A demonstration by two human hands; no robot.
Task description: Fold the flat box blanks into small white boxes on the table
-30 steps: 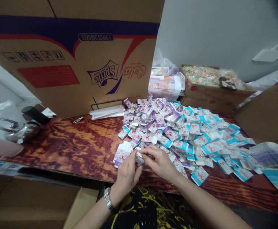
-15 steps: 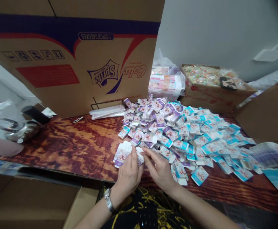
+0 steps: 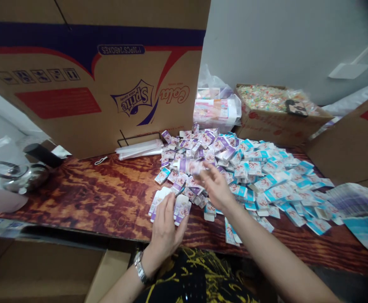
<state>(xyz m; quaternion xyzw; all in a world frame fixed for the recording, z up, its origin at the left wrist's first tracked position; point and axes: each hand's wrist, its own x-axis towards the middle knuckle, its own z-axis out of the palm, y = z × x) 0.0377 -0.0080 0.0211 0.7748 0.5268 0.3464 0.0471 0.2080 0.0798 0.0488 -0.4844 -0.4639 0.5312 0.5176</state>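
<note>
My left hand is closed over several flattened small cartons, white with purple ends and a printed picture, near the table's front edge. To its upper right, my right hand reaches over the pile, fingers pointing left. At its fingertips is a small purple-and-white carton, blurred by motion. Below and behind it lies a heap of small folded cartons, purple-ended on the left and blue-ended on the right, each printed with a hand.
A tall cardboard box stands at the back left. Clear plastic sleeves lie before it. An open box of wrapped candy sits behind the pile. Flat printed cartons lie at right; a metal pot stands far left on the wooden table.
My right hand has left the left hand and moved up over the pile with a small carton. My left hand stays low with the flattened cartons. The view has shifted slightly.
</note>
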